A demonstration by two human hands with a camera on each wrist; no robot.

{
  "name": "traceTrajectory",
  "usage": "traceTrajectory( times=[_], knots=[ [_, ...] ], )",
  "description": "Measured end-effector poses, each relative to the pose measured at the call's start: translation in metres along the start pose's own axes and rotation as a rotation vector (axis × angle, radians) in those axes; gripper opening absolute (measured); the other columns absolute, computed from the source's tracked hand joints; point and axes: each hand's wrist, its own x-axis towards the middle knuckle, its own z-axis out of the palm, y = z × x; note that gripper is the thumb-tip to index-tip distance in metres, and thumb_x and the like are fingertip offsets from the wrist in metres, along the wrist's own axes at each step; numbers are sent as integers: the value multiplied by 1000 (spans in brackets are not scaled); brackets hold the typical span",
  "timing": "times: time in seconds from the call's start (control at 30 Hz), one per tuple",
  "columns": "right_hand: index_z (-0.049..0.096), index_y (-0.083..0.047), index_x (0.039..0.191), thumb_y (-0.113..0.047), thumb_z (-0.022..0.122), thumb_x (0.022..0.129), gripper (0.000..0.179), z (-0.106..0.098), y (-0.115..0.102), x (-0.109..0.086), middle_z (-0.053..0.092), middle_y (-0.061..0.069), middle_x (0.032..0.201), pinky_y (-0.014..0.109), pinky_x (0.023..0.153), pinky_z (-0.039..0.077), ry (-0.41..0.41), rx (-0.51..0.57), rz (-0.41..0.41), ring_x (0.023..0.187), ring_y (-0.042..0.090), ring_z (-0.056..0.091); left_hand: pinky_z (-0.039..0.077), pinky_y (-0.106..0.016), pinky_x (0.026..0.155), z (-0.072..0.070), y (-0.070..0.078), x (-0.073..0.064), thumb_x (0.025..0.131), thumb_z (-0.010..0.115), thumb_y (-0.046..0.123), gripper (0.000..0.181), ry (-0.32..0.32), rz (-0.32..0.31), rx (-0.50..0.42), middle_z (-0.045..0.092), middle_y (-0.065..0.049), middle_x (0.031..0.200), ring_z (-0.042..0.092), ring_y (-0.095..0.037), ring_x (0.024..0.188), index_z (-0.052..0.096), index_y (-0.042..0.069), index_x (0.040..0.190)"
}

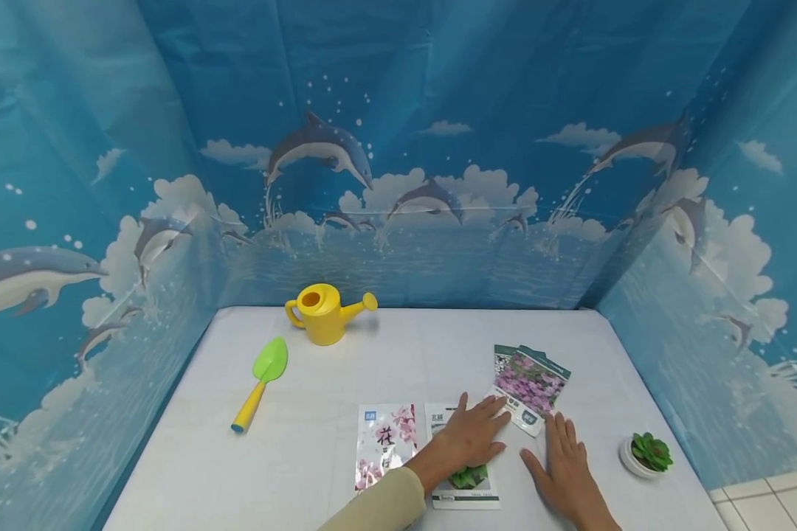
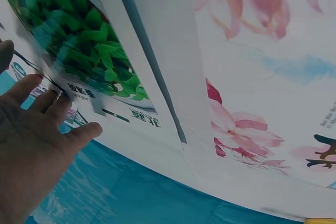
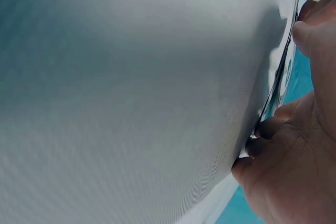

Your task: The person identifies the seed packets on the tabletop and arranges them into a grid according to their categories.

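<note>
A small overlapping pile of seed packets lies on the right of the white table, topped by a packet with purple flowers. My left hand reaches across a seed packet with green leaves, fingers spread, its fingertips at the lower left edge of the purple-flower packet. Partly covered by that hand, the green-leaf packet also shows in the left wrist view. My right hand lies with straight fingers by the pile's lower right edge, thumb held out. Left of both hands is a packet with pink blossoms.
A yellow watering can stands at the back left. Nearer lies a toy trowel with a green blade and yellow handle. At the right edge sits a potted succulent. Blue dolphin curtains enclose the table.
</note>
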Motion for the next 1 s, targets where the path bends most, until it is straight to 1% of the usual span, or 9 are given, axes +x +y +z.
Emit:
traceTrajectory(
  times=[0.17,0.33,0.43,0.57,0.83,0.9,1.0],
  knots=[
    [12,18,163,-41,63,107,97,0,-1,1,1,45,168,79,122,2,-7,0,9,158,62,-1,32,-42,129,1,-1,-1,110,53,56,61,-2,-39,22,27,13,177,27,-6,162,42,34,166],
    [21,17,162,-45,65,105,95,2,-1,-1,5,45,168,80,121,4,11,-34,-6,158,62,1,33,-40,129,2,-2,-3,110,53,56,62,-1,-75,42,27,12,177,27,-6,162,41,35,167],
    [24,17,161,-45,66,105,93,2,-1,-1,7,45,168,79,120,5,21,-58,-14,158,62,3,31,-40,129,1,-3,-3,110,52,56,62,8,-87,37,27,13,177,27,-6,162,41,35,167],
    [24,16,162,-43,66,106,92,2,-3,-1,6,45,168,79,120,6,23,-71,-15,157,63,5,31,-41,129,1,-5,-2,111,49,57,60,16,-102,30,29,12,177,28,-7,162,43,34,166],
    [25,16,162,-43,65,106,90,1,-5,-2,6,45,168,80,120,8,30,-96,-13,156,64,8,31,-44,130,1,-8,-1,113,37,61,60,5,-152,-15,28,14,177,28,-6,162,43,34,166],
    [26,16,161,-43,66,106,90,1,-3,-1,7,46,168,80,120,8,31,-93,-15,156,64,8,30,-45,130,4,-10,0,113,33,62,61,14,-161,-17,28,14,177,28,-6,162,42,35,167],
    [26,16,161,-44,65,106,91,2,-2,-1,6,46,168,81,120,8,29,-88,-15,156,64,8,30,-46,130,5,-12,1,113,30,63,61,9,-172,-32,27,14,177,27,-6,162,41,35,167]
  ],
)
